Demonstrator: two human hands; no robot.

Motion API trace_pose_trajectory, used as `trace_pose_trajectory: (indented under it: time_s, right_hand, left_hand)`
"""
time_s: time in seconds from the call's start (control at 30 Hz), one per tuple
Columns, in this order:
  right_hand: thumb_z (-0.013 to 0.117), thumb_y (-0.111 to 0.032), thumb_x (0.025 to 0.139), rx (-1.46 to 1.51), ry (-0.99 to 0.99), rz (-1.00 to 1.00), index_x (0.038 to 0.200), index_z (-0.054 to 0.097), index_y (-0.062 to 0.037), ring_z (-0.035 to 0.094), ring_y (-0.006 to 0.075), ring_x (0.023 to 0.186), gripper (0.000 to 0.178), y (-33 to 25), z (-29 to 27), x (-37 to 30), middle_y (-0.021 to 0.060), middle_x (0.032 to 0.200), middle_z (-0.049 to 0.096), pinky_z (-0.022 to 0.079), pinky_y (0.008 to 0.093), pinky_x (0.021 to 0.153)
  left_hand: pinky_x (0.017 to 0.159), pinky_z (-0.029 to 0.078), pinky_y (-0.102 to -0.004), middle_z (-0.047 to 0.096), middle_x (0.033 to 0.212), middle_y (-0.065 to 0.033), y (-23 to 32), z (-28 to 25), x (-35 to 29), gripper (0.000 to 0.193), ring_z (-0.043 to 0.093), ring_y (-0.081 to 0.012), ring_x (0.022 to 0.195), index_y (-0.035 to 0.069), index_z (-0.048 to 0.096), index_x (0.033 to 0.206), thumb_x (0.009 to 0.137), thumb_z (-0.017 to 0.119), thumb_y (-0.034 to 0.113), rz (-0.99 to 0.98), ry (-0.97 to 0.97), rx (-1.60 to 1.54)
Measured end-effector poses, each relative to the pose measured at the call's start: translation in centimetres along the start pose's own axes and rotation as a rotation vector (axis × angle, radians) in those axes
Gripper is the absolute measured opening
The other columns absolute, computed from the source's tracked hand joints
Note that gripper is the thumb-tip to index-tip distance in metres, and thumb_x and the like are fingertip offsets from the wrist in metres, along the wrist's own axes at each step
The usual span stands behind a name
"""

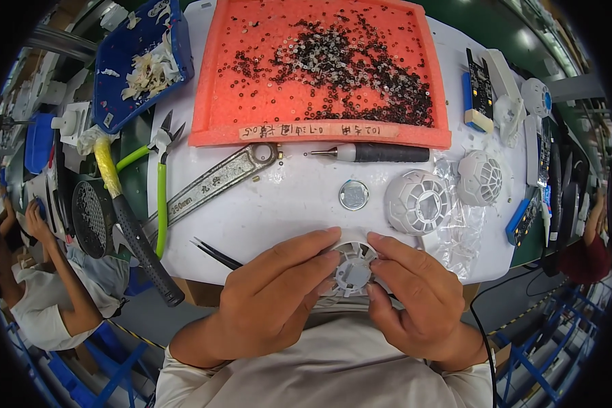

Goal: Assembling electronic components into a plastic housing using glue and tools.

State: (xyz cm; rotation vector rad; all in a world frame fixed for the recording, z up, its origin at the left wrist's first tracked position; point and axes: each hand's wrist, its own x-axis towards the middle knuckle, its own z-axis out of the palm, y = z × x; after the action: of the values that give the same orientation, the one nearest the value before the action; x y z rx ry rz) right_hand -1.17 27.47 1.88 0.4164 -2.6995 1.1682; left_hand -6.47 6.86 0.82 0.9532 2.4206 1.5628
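Note:
Between my left hand (pixel 279 289) and my right hand (pixel 418 296) is a round white slotted plastic housing (pixel 353 265) with a grey square in its middle. The fingers of both hands are closed on its rim, one hand at each side, at the table's near edge. Just beyond it lies a silver coin-like disc (pixel 353 194). Two white domed housings with ribbed openings sit to the right: a nearer housing (pixel 418 202) and a farther housing (pixel 481 177). Black-tipped tweezers (pixel 216 253) lie by my left hand, partly under it.
A red foam tray (pixel 251 88) holds many small dark rings. A screwdriver (pixel 381 152), an adjustable wrench (pixel 211 182), green-handled cutters (pixel 162 204) and a hammer (pixel 139 234) lie around. A blue bin (pixel 183 51) holds scraps. Clear plastic bags (pixel 459 238) lie at right. A co-worker (pixel 54 299) sits left.

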Motion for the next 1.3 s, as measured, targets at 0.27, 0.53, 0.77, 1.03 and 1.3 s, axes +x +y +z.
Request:
trace_pose_trajectory:
  time_s: [0.27, 0.53, 0.77, 1.03, 1.3]
  right_hand:
    - [0.073, 0.007, 0.067, -0.016, 0.000, 0.021, 0.098, 0.065, 0.0075, 0.072, 0.0309, 0.076, 0.032, -0.4, 0.3, -0.2, 0.0290, 0.108, 0.069, 0.058, 0.0328, 0.062]
    - [0.073, 0.007, 0.067, -0.046, -0.029, -0.010, 0.097, 0.064, 0.0077, 0.072, 0.0312, 0.074, 0.031, -0.4, 0.1, 0.2, 0.0300, 0.107, 0.068, 0.058, 0.0323, 0.061]
    - [0.072, 0.007, 0.066, -0.066, -0.066, -0.019, 0.098, 0.064, 0.0081, 0.071, 0.0314, 0.075, 0.033, -0.4, -0.1, 0.0, 0.0296, 0.108, 0.068, 0.058, 0.0329, 0.062]
    - [0.070, 0.007, 0.070, 0.030, -0.094, 0.051, 0.101, 0.063, 0.0087, 0.069, 0.0281, 0.075, 0.033, -0.6, -0.8, 0.7, 0.0273, 0.108, 0.066, 0.055, 0.0303, 0.062]
    - [0.069, 0.005, 0.077, 0.148, 0.007, 0.207, 0.102, 0.063, 0.0067, 0.058, 0.0182, 0.059, 0.026, -1.8, 0.4, -3.5, 0.0134, 0.080, 0.062, 0.044, 0.0256, 0.051]
  left_hand:
    - [0.083, 0.059, -0.0336, 0.069, 0.112, -0.0238, 0.0, 0.4, 0.1, 0.030, 0.072, -0.0332, 0.098, -0.007, 0.067, 0.105, 0.075, 0.069, -0.012, -0.024, 0.045, 0.025]
    - [0.083, 0.060, -0.0353, 0.069, 0.113, -0.0230, -0.3, 0.2, 0.2, 0.030, 0.071, -0.0336, 0.099, -0.007, 0.067, 0.105, 0.076, 0.070, -0.012, -0.022, 0.019, -0.011]
    - [0.082, 0.059, -0.0346, 0.069, 0.113, -0.0226, -0.5, 0.1, 0.1, 0.029, 0.071, -0.0324, 0.097, -0.006, 0.067, 0.105, 0.076, 0.070, -0.012, 0.003, 0.015, -0.022]
    - [0.078, 0.059, -0.0368, 0.065, 0.114, -0.0235, -0.5, 0.0, 0.2, 0.033, 0.069, -0.0350, 0.095, -0.009, 0.065, 0.104, 0.071, 0.071, -0.012, 0.026, 0.000, -0.018]
    - [0.081, 0.057, -0.0400, 0.062, 0.118, -0.0251, 0.1, 0.3, -0.9, 0.036, 0.066, -0.0379, 0.099, -0.009, 0.063, 0.107, 0.072, 0.072, -0.009, 0.003, -0.003, -0.029]
